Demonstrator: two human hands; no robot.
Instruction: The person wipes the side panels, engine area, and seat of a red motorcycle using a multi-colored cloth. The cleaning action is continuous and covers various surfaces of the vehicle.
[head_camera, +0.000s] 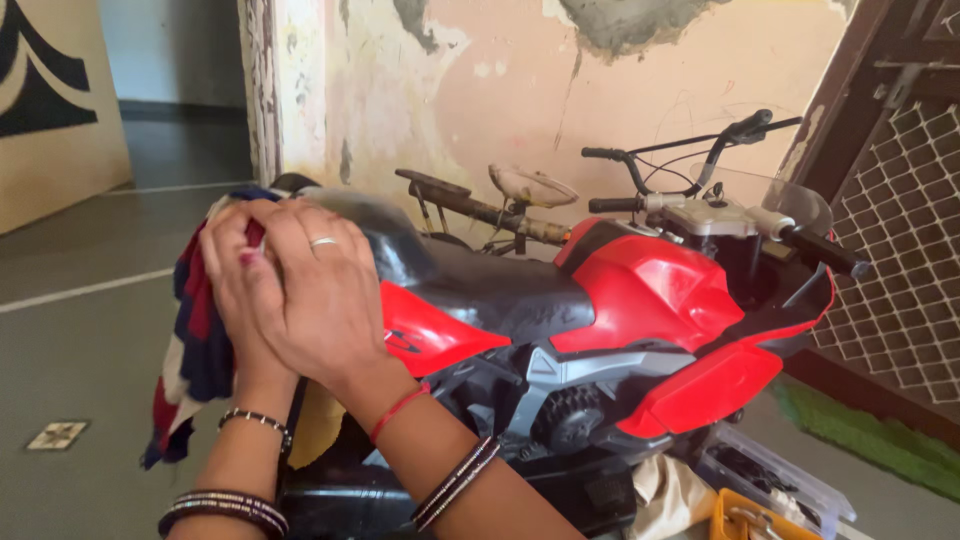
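Two hands (285, 290) clasped on striped cloth (195, 340) — toy motorbike (620, 320) | grey floor (90, 340) | peeling wall (480, 90)

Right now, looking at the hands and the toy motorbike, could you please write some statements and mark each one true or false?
1. Both hands hold a striped cloth at the rear of the toy motorbike. True.
2. The toy motorbike is mostly blue. False: its panels are red, with a black seat and grey parts.
3. The right hand wears a ring on one finger. True.
4. The left hand rests on the handlebar. False: it is at the rear, against the cloth, partly behind the right hand.
5. A bicycle stands behind the toy motorbike, near the wall. True.
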